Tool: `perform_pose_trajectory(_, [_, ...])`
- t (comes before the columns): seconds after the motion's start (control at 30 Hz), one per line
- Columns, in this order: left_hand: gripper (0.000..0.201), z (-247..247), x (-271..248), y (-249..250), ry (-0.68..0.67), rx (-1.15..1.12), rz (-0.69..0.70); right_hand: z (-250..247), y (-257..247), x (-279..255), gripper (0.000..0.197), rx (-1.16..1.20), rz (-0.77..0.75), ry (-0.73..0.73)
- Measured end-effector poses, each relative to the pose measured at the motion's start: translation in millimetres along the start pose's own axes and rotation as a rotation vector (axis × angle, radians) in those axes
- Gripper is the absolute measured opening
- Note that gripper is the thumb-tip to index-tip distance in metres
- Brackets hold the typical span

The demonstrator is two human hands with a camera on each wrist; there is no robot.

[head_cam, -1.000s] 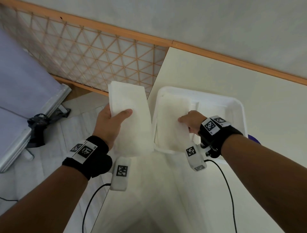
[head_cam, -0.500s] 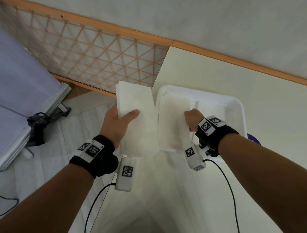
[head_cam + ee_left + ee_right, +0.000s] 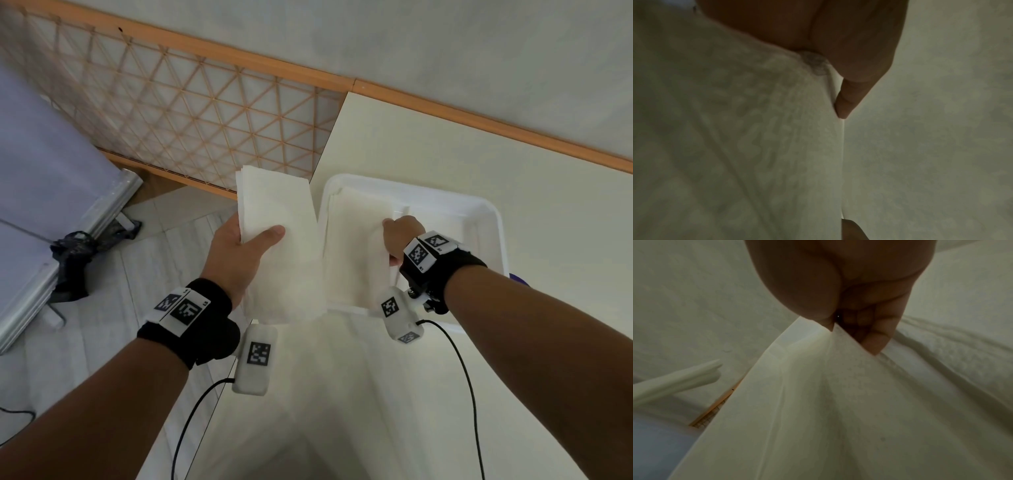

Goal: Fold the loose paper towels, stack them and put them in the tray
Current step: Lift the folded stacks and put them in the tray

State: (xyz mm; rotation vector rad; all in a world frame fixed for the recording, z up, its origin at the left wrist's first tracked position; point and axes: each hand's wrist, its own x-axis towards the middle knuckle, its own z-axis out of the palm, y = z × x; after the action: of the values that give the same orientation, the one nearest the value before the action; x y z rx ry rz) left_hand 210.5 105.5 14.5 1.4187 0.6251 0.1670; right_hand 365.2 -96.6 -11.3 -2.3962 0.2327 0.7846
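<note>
My left hand (image 3: 239,246) grips a stack of folded white paper towels (image 3: 279,240), thumb on top, just left of the white tray (image 3: 486,219) and beyond the table's left edge. In the left wrist view the towel stack (image 3: 735,146) fills the left half under my thumb (image 3: 849,97). My right hand (image 3: 399,236) sits in the tray's left part and pinches the right edge of a second folded towel stack (image 3: 356,246) lying there. The right wrist view shows curled fingers (image 3: 871,331) pinching that towel's (image 3: 818,402) edge.
The cream table (image 3: 513,164) carries the tray near its left edge. A wooden lattice panel (image 3: 171,113) and a wall lie beyond. To the left is tiled floor (image 3: 102,325) with a grey board (image 3: 44,205) and a black bag (image 3: 75,260). Cables trail from both wrist cameras.
My left hand has carried its towel stack rightward, closer to the tray. My right hand has stayed in the tray on the other stack, shifting only slightly.
</note>
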Motion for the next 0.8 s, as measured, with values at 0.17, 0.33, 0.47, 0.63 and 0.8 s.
perform_pose_trajectory(0.17, [0.028,-0.7,3.9,2.6,-0.013,0.006,0.005,1.8,-5.8,-2.2,0.041,-0.021,0.001,-0.061])
perform_pose_trajectory(0.33, [0.028,3.6,5.2,5.9,-0.029,-0.003,0.015,3.8,-13.8,-4.7,0.051,-0.182,0.034,-0.139])
perform_pose_trajectory(0.47, [0.030,6.6,5.0,6.5,-0.040,-0.011,0.015,0.0,-11.0,1.8,0.042,-0.216,0.054,-0.163])
perform_pose_trajectory(0.63, [0.031,6.4,6.1,7.1,-0.040,-0.017,0.002,-6.6,-5.3,8.4,0.038,-0.231,0.009,0.012])
perform_pose_trajectory(0.8, [0.032,9.8,5.4,6.3,-0.058,-0.007,0.011,-5.0,-3.4,13.1,0.034,-0.191,-0.008,-0.050])
